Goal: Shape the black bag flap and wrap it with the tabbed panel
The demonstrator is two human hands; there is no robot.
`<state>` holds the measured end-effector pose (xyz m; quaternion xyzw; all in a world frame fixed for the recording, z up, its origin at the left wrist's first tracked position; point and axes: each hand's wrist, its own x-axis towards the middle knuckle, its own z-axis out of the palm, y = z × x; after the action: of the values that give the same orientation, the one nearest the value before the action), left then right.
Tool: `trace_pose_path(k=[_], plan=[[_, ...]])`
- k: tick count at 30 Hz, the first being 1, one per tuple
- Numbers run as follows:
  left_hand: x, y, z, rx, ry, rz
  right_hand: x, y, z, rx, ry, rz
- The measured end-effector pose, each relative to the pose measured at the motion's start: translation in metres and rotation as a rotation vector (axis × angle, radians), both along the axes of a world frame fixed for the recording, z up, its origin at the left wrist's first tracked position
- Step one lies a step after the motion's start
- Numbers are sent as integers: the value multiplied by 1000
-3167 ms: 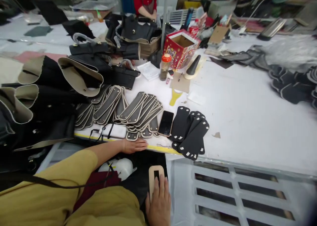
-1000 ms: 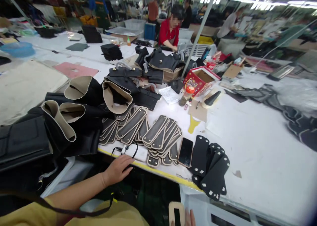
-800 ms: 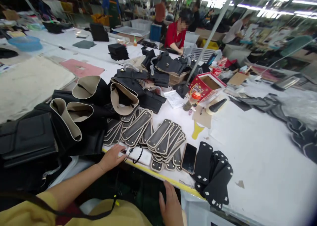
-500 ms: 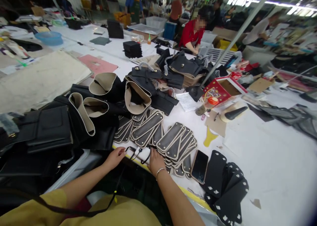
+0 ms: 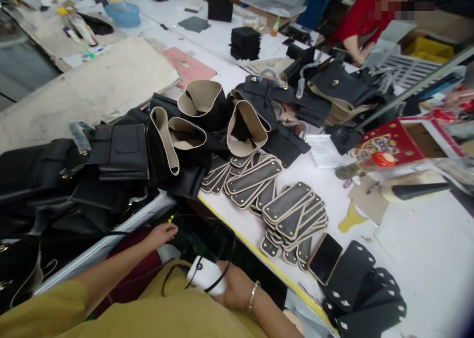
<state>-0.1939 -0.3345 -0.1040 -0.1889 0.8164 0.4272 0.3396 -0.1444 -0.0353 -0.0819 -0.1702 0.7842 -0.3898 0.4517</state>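
Observation:
My right hand [image 5: 237,284] is closed around a white handheld device [image 5: 206,275] with a black button-like spot and black cord loops. It is low in front of my yellow top, off the table's edge. My left hand [image 5: 163,235] is out to the left over my lap, fingers curled together at a thin black cord [image 5: 187,214] with a yellow tag [image 5: 170,219]. The cord runs across toward the device; the exact grip is partly hidden. On the table beyond lie stacked dark straps with beige edges and metal studs [image 5: 287,205].
Black bags [image 5: 124,148] are heaped on the left, several open-topped ones [image 5: 202,98] behind. A phone [image 5: 325,259] and black pieces with pale cut-outs [image 5: 366,288] lie at right. A red box [image 5: 403,140] stands farther back, near a co-worker in a red sleeve [image 5: 365,19].
The white device has come off the table edge toward my body in my right hand. My left hand has moved down and left to the cord. The view has swung left and down.

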Motion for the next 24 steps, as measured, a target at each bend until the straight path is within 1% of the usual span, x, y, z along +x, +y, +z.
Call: trace_pose_path(k=[3,4,5,6,7,8,9,10,11,12,13,15,17,19,21,23,24], plan=[[-15,10,3,55,-7,-96,-7,-34,9,59,186,230],[-15,14,5,74,-10,-131,-11,-43,11,86,193,274],[-13,18,9,93,-17,-156,-14,-50,11,106,161,292],[-8,23,13,121,-37,-212,-16,-55,11,113,93,291],[1,28,19,156,-66,-316,-16,-58,9,103,1,277],[11,34,24,186,-97,-457,-15,-59,6,75,-102,266],[23,39,31,213,-126,-630,-12,-60,2,37,-197,263],[36,44,37,212,-135,-800,-7,-60,-1,1,-273,266],[47,48,43,191,-135,-933,-2,-61,-5,-26,-331,274],[58,50,49,158,-130,-1023,4,-62,-8,-48,-373,282],[67,51,54,118,-120,-1052,10,-64,-10,-67,-401,284],[79,48,61,67,-137,-1059,25,-68,-9,-106,-441,257],[88,42,65,59,-189,-1051,41,-71,-4,-179,-500,188],[96,38,67,77,-244,-1081,59,-68,4,-253,-513,119],[107,40,69,131,-274,-1127,80,-56,11,-266,-420,81],[118,46,73,190,-282,-1150,104,-37,16,-208,-309,23],[123,48,75,197,-261,-1134,117,-25,16,-181,-286,-35]])
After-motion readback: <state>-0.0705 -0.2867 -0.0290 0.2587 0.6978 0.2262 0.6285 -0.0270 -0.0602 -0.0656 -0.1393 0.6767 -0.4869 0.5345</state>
